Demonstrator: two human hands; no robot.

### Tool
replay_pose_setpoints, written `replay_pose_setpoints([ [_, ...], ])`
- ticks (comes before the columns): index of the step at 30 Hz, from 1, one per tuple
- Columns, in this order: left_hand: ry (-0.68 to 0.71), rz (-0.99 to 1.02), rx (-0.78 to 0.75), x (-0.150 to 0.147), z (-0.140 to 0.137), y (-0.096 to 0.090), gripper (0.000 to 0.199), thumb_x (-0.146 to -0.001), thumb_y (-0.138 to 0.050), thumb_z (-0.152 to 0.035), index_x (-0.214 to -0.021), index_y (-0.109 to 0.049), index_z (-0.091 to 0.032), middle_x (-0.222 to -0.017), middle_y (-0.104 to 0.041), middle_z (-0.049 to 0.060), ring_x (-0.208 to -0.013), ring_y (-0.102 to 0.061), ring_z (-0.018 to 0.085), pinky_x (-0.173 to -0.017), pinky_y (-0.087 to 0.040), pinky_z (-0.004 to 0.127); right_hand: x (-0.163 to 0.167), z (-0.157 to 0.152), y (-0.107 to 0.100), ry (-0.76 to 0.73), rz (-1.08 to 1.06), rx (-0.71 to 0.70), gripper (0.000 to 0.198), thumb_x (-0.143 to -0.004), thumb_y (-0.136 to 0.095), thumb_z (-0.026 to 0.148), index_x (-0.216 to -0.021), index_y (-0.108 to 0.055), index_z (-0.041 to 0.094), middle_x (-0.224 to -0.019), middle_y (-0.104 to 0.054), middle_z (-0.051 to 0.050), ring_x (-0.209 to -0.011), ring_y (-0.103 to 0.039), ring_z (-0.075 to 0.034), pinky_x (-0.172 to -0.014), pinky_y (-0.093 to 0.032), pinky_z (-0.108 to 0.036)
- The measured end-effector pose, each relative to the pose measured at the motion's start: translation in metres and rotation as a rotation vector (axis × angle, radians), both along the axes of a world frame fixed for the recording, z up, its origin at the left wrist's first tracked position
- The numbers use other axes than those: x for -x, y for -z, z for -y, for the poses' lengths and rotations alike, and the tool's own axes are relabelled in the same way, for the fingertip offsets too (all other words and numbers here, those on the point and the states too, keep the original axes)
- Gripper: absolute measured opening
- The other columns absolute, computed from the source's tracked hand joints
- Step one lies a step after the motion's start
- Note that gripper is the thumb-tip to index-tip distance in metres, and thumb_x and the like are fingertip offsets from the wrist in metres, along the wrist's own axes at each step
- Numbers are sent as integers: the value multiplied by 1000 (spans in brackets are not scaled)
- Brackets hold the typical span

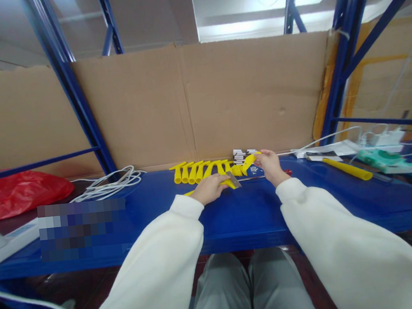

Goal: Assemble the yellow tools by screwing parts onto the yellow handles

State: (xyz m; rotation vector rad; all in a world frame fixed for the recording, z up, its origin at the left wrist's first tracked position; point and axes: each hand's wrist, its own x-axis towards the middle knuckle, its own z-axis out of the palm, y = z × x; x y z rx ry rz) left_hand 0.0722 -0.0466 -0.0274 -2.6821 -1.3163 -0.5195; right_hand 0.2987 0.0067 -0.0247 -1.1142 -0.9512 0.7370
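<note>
- Yellow plastic scraper (227, 183) with a metal blade lies under the left hand (209, 189), whose fingers are curled down over its handle on the blue shelf board (234, 220).
- Right hand (271, 166) pinches a second yellow handle piece (248, 163) between thumb and fingers, lifted just off the shelf board and close beside the blade of the scraper.
- Row of yellow handles (196, 171) lies side by side at the back of the shelf board, just behind the left hand, against the cardboard backing (204, 101).
- Small stack of black-and-white packets (241, 154) sits at the back of the shelf board beside the row's right end.
- White cable (110, 181) coils on the shelf board's left, with a red plastic bag (16, 192) further left.
- Long yellow-handled tool (346, 168) and a teal object (385, 160) lie on the shelf board's right.
</note>
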Motion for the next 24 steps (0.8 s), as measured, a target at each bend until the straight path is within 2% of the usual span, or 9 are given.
replay_pose_setpoints([
  [3, 12, 27, 1, 1, -2, 2, 39, -93, -53, -27, -130, -63, -25, -128, -67, 8, -116, -63, 25, -100, -49, 37, 3, 4, 0, -42, -86, 49, 31, -73, -66, 11, -95, -49, 22, -74, -62, 2, -64, -64, -13, -57, -56, -24],
  [6, 22, 54, 9, 1, -3, 3, 38, -93, -54, -27, -129, -64, -25, -129, -67, 8, -117, -64, 25, -100, -49, 37, 9, 9, 0, -46, -65, 138, 29, -71, -68, 9, -91, -51, 20, -64, -59, 3, -55, -60, -14, -47, -51, -23],
  [11, 32, 70, 22, 0, -2, 1, 37, -91, -56, -25, -128, -64, -25, -132, -66, 6, -120, -62, 24, -102, -48, 35, 16, 18, 0, -180, 19, 220, 25, -68, -69, 7, -83, -54, 19, -60, -60, 3, -51, -57, -13, -43, -49, -22],
  [14, 33, 64, 30, -1, -1, 0, 38, -91, -57, -24, -129, -64, -25, -131, -66, 6, -119, -63, 23, -103, -47, 34, 18, 23, -1, -260, 58, 247, 17, -68, -64, 4, -73, -55, 18, -61, -60, 1, -53, -57, -12, -45, -50, -22],
  [18, 43, 74, 14, 0, -2, 1, 37, -91, -57, -25, -127, -64, -25, -129, -67, 6, -118, -63, 23, -103, -48, 35, 19, 23, -1, -327, 47, 261, 18, -67, -58, -1, -65, -55, 17, -59, -61, 0, -59, -60, -14, -53, -54, -23],
  [24, 70, 65, 4, 1, -3, 3, 35, -92, -54, -24, -125, -67, -25, -127, -68, 6, -116, -64, 23, -102, -48, 34, 18, 21, 0, -426, 33, 261, 21, -70, -57, -6, -70, -62, 15, -69, -69, -3, -70, -67, -13, -70, -57, -23],
])
